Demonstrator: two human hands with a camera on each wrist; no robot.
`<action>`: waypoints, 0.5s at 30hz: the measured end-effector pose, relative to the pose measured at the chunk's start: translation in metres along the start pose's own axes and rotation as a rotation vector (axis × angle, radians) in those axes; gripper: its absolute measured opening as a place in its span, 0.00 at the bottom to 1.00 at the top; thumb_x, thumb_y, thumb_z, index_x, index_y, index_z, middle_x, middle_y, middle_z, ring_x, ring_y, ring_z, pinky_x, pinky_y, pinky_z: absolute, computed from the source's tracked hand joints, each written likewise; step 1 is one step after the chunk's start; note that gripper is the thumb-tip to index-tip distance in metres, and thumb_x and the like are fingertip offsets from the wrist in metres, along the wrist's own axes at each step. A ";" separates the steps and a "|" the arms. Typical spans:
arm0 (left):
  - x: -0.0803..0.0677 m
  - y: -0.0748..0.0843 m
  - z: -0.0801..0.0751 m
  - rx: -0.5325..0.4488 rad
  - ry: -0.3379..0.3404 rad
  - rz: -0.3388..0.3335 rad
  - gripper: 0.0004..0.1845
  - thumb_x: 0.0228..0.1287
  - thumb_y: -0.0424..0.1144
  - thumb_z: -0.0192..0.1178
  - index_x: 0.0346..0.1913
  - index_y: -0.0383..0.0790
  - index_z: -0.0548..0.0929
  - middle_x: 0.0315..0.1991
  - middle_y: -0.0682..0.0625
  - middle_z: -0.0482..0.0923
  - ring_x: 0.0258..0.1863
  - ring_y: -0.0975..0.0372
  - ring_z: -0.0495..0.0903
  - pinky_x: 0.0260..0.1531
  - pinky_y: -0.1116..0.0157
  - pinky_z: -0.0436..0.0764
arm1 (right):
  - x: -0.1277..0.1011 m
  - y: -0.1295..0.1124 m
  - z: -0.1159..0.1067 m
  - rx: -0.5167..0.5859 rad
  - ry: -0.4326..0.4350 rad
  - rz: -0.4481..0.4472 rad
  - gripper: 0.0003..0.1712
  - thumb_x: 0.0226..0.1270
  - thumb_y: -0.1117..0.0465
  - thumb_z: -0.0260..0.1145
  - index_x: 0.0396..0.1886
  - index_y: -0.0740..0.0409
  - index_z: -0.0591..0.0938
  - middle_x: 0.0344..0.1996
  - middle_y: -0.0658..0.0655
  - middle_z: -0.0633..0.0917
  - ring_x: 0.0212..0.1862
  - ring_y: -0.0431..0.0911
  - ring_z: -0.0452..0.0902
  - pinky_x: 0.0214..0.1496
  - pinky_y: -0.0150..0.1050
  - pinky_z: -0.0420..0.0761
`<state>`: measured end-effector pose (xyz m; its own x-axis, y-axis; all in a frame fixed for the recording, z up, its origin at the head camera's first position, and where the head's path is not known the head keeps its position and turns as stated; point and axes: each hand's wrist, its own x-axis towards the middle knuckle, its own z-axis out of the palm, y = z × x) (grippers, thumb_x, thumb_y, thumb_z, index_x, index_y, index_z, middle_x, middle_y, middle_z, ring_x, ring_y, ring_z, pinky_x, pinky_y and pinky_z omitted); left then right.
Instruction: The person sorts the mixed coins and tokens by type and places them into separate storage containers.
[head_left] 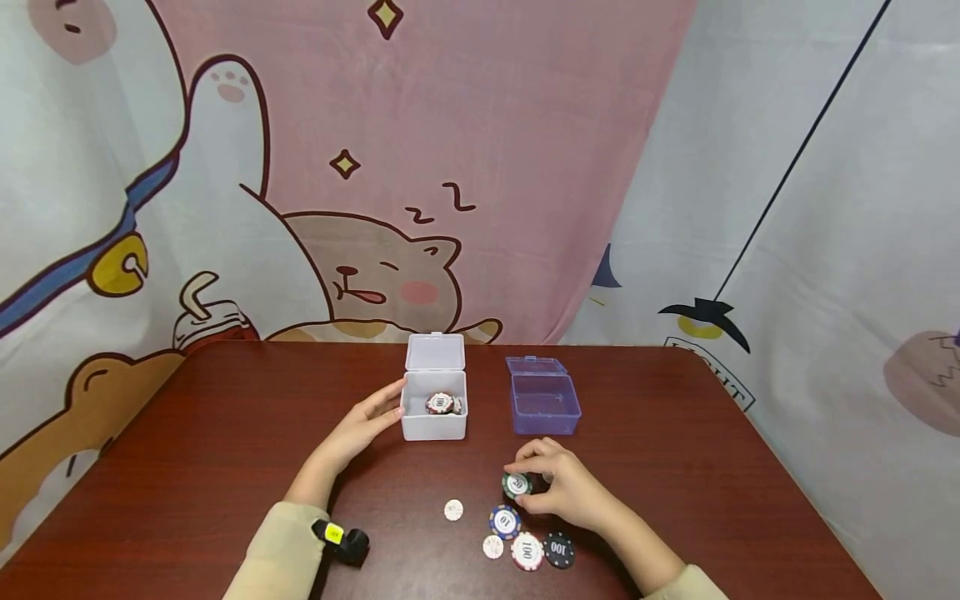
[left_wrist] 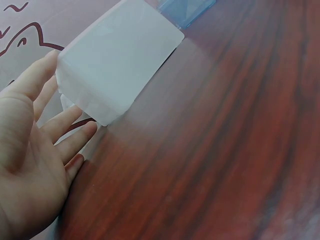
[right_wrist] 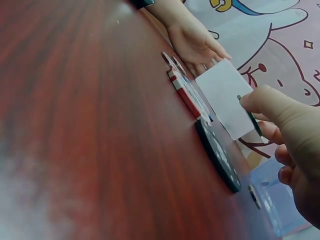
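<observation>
My left hand [head_left: 363, 427] rests its fingers against the left side of an open white plastic box [head_left: 434, 428]. Inside that box lie poker chips, the top one a red-edged chip [head_left: 439, 403] marked 100. In the left wrist view the fingers are spread along the box's wall [left_wrist: 117, 60]. Between thumb and fingers, my right hand [head_left: 561, 487] pinches a green-edged poker chip [head_left: 517, 485] over the table. The right wrist view shows this green chip [right_wrist: 254, 122] edge-on. A small pale disc [head_left: 547, 477] shows partly behind the right hand.
A see-through blue-purple box [head_left: 546, 423] with its lid raised stands right of the white one. Near the right hand lie a blue chip [head_left: 505, 522], a red-and-white chip [head_left: 527, 552], a black chip [head_left: 558, 550] and two small white discs [head_left: 453, 510]. A printed curtain hangs behind the table.
</observation>
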<state>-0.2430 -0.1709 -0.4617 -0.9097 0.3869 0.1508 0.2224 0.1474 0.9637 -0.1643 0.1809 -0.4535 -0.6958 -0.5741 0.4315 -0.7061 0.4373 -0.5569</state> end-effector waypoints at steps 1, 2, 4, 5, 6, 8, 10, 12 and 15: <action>0.000 -0.001 0.000 0.002 0.000 -0.003 0.29 0.71 0.35 0.54 0.73 0.39 0.60 0.70 0.38 0.59 0.67 0.44 0.61 0.63 0.46 0.59 | 0.002 -0.001 0.000 -0.001 0.003 0.007 0.20 0.45 0.65 0.76 0.42 0.56 0.88 0.40 0.42 0.78 0.42 0.39 0.70 0.38 0.35 0.75; 0.000 -0.001 0.000 0.003 0.001 -0.007 0.29 0.71 0.34 0.53 0.73 0.39 0.60 0.70 0.38 0.59 0.67 0.44 0.61 0.63 0.46 0.59 | 0.004 -0.001 0.000 -0.004 0.007 0.012 0.20 0.45 0.65 0.76 0.42 0.56 0.88 0.40 0.42 0.78 0.42 0.38 0.70 0.37 0.35 0.75; 0.001 -0.002 -0.001 0.004 0.002 -0.012 0.29 0.71 0.33 0.53 0.73 0.39 0.60 0.70 0.38 0.59 0.67 0.44 0.61 0.62 0.46 0.59 | 0.008 -0.002 0.000 -0.004 0.019 0.015 0.19 0.45 0.65 0.76 0.42 0.56 0.88 0.39 0.42 0.78 0.40 0.38 0.69 0.35 0.35 0.75; 0.001 -0.002 -0.001 0.003 0.002 -0.013 0.29 0.72 0.33 0.52 0.73 0.38 0.60 0.70 0.38 0.59 0.67 0.44 0.61 0.62 0.46 0.59 | 0.010 -0.003 0.000 -0.007 0.027 0.014 0.19 0.45 0.65 0.76 0.42 0.56 0.88 0.39 0.42 0.79 0.40 0.38 0.69 0.35 0.35 0.74; 0.002 -0.003 -0.001 0.001 0.001 -0.012 0.29 0.72 0.32 0.52 0.73 0.38 0.59 0.70 0.37 0.59 0.67 0.43 0.61 0.62 0.46 0.59 | 0.013 -0.003 0.000 -0.011 0.034 0.013 0.19 0.44 0.65 0.76 0.42 0.56 0.88 0.39 0.42 0.79 0.40 0.39 0.69 0.36 0.35 0.74; 0.002 -0.004 -0.001 -0.004 -0.003 -0.008 0.29 0.71 0.32 0.52 0.73 0.36 0.59 0.70 0.35 0.58 0.66 0.42 0.61 0.62 0.45 0.59 | 0.018 -0.005 0.000 -0.015 0.047 0.008 0.20 0.44 0.65 0.77 0.42 0.57 0.88 0.39 0.42 0.79 0.41 0.39 0.70 0.38 0.35 0.75; 0.003 -0.005 -0.001 -0.012 -0.004 -0.005 0.30 0.71 0.32 0.52 0.73 0.36 0.58 0.70 0.35 0.58 0.66 0.41 0.61 0.62 0.45 0.59 | 0.023 -0.007 0.000 -0.019 0.053 0.012 0.20 0.44 0.65 0.77 0.42 0.58 0.88 0.39 0.42 0.79 0.42 0.40 0.71 0.40 0.36 0.75; 0.002 -0.005 -0.001 -0.011 -0.005 -0.004 0.30 0.71 0.32 0.53 0.73 0.36 0.59 0.70 0.35 0.58 0.66 0.41 0.61 0.62 0.45 0.59 | 0.029 -0.009 -0.001 -0.022 0.061 0.017 0.21 0.44 0.65 0.78 0.42 0.58 0.88 0.39 0.43 0.80 0.43 0.41 0.71 0.42 0.36 0.75; 0.002 -0.005 -0.001 -0.010 -0.003 -0.008 0.29 0.71 0.33 0.53 0.73 0.38 0.60 0.70 0.37 0.59 0.66 0.43 0.62 0.62 0.46 0.59 | 0.039 -0.012 -0.002 -0.022 0.082 0.017 0.21 0.44 0.65 0.78 0.43 0.58 0.88 0.39 0.44 0.80 0.43 0.41 0.71 0.42 0.36 0.75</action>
<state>-0.2467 -0.1721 -0.4654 -0.9106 0.3881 0.1423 0.2116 0.1419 0.9670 -0.1828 0.1552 -0.4283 -0.7158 -0.5082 0.4789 -0.6959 0.4623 -0.5496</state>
